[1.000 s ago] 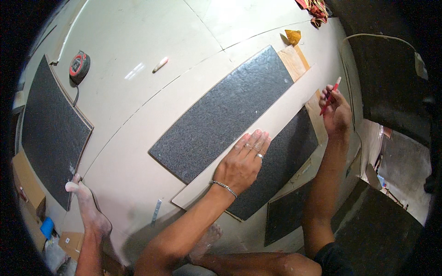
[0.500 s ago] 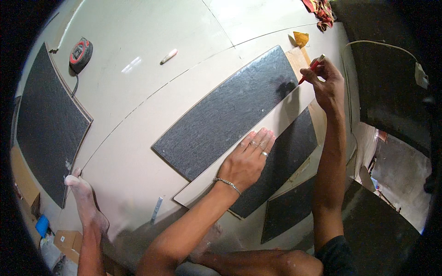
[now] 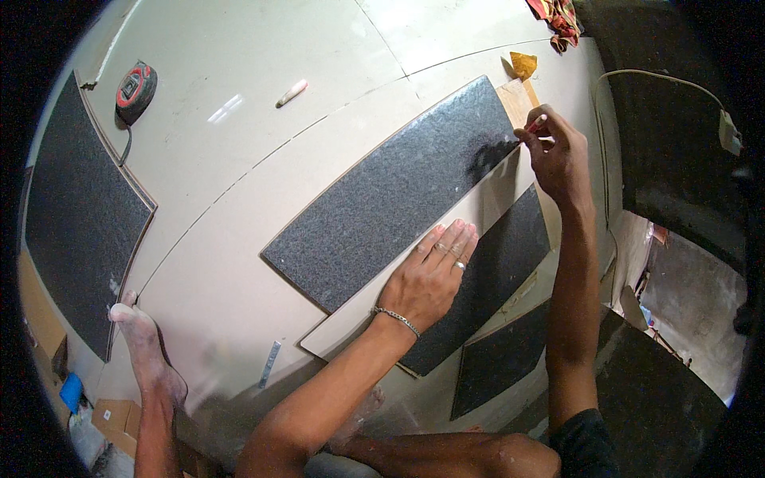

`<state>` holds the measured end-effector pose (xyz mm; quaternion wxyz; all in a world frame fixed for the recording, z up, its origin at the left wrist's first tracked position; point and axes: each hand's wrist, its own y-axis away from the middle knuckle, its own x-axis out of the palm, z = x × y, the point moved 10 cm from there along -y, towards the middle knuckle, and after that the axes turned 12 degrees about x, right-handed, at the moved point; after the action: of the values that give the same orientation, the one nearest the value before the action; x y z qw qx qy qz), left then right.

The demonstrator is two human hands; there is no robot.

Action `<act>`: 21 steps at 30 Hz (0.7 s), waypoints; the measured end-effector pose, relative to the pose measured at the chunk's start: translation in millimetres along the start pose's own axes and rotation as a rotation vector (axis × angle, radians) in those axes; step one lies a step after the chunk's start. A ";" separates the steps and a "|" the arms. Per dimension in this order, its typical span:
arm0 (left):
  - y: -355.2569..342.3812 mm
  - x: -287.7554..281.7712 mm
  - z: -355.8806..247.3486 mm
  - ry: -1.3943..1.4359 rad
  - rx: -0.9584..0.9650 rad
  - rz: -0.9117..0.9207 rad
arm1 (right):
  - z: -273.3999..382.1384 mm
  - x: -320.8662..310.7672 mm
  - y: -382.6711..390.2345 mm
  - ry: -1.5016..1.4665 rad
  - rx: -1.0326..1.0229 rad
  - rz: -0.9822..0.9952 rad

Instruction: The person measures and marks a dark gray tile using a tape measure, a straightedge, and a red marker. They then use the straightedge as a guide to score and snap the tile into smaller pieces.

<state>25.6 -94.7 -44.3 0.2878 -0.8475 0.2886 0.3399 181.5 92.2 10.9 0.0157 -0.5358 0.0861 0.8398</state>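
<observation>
My left hand [image 3: 431, 275] lies flat, fingers spread, on a cream strip of tile [image 3: 446, 239] that runs along the edge of a long dark speckled granite slab [image 3: 390, 195]. My right hand [image 3: 555, 151] is farther away at the slab's far end, pinching a small red marker [image 3: 534, 125] with its tip at the slab's corner. A second dark slab [image 3: 498, 275] lies just under the cream strip, to the right of my left hand.
A red tape measure [image 3: 135, 84] and a small white chalk piece [image 3: 291, 92] lie on the pale floor at the upper left. Another dark slab [image 3: 76, 215] sits at left. My bare foot [image 3: 143, 350] rests lower left. A yellow wedge [image 3: 523, 64] and cloth [image 3: 558, 16] lie beyond.
My right hand has moved up and left, from beside the lower slab to the far corner of the long slab, carrying the marker. My left hand stays pressed on the strip.
</observation>
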 end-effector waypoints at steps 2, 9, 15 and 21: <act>0.3 2.1 0.9 0.034 -0.013 0.014 | 8.9 9.9 10.1 0.032 -0.019 0.071; 5.7 1.1 1.1 0.089 -0.016 -0.070 | 84.2 60.4 70.8 0.254 -0.224 0.289; 9.1 27.4 17.6 0.250 -0.221 0.043 | 147.6 108.3 123.8 0.205 -0.334 0.564; 5.2 20.9 -1.8 -0.023 0.035 0.041 | 191.2 138.5 159.0 0.216 -0.468 0.609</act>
<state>35.4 -105.6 -60.2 0.2992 -0.8322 0.3084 0.3505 -67.8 -42.6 -15.1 -0.3657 -0.5602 0.0483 0.7417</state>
